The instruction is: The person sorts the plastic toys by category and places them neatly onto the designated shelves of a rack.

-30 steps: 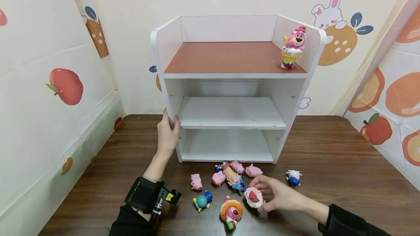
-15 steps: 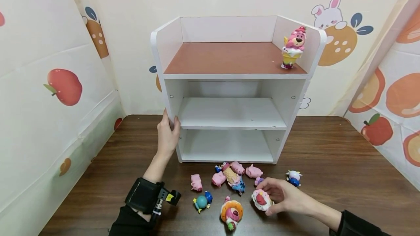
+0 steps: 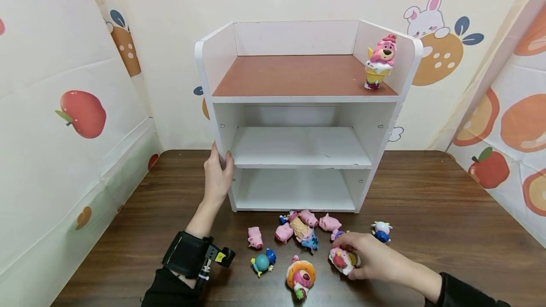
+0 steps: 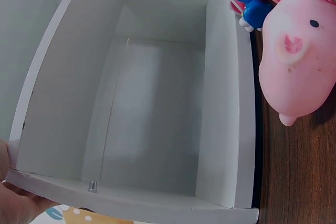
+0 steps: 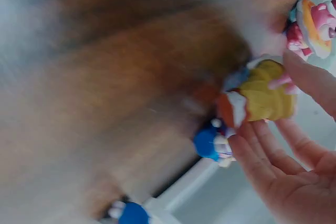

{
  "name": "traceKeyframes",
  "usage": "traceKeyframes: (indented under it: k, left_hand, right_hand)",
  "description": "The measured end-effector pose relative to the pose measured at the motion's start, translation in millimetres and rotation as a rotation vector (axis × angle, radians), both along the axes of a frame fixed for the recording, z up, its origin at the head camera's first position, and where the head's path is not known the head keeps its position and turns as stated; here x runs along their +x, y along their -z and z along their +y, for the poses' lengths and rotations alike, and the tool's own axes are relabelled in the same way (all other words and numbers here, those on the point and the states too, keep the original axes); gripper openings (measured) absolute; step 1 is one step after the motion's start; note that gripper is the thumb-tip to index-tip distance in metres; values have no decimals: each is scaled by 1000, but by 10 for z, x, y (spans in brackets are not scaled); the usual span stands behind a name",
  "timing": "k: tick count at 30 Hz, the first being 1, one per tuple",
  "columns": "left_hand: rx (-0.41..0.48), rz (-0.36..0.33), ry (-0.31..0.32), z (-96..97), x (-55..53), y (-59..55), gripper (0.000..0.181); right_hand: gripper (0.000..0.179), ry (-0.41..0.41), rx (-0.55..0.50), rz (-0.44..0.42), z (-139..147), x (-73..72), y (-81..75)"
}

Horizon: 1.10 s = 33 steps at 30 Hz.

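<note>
My left hand (image 3: 216,176) holds the left side panel of a small white shelf unit (image 3: 303,166), its thumb on the front edge. In the left wrist view the hand (image 4: 17,207) shows at the panel's edge. Over the table at front right, my right hand (image 3: 371,256) pinches a toy figurine (image 3: 340,259) with a frilly white edge and a red middle, tilted between thumb and fingers. The right wrist view shows the figurine's yellow side (image 5: 266,92). Close by lie an orange ring bear figurine (image 3: 301,276) and a small purple and blue figurine (image 3: 336,234).
A pink bear ice-cream figurine (image 3: 379,63) stands on the brown top shelf (image 3: 294,76). Several pink pig figurines (image 3: 330,222) cluster before the unit. A teal and blue figurine (image 3: 262,262) lies left, a white and blue one (image 3: 381,232) right. Printed cloth walls (image 3: 77,22) surround the table.
My right hand has moved slightly right with the figurine and turned it, so more yellow shows; the purple and blue figurine has come into view behind it. My left hand has stayed put.
</note>
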<state>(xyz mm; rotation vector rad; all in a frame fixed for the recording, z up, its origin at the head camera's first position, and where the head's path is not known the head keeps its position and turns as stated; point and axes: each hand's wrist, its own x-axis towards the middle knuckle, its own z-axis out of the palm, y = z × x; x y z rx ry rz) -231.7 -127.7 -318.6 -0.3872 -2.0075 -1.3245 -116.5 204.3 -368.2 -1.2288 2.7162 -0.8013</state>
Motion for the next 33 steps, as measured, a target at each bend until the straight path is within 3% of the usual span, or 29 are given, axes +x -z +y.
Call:
traceKeyframes:
  k: [6,13,16,25,33]
  left_hand:
    - [1,-2,5,1,3,-1,39]
    - [3,-8,7,-3,12,-14,40]
    - [1,-8,5,-3,15,-13,39]
    - [2,-3,6,-3,11,0,40]
    - [-1,0,8,-7,17,-5,40]
  right_hand:
    - [49,84,160,88,-115,95,-103]
    - [46,236,255,356,-272,231,-109]
    - [46,277,312,425,-337,237,-88]
    - [49,373,402,477,-500,237,-15]
    - [38,386,355,535,-537,222,50]
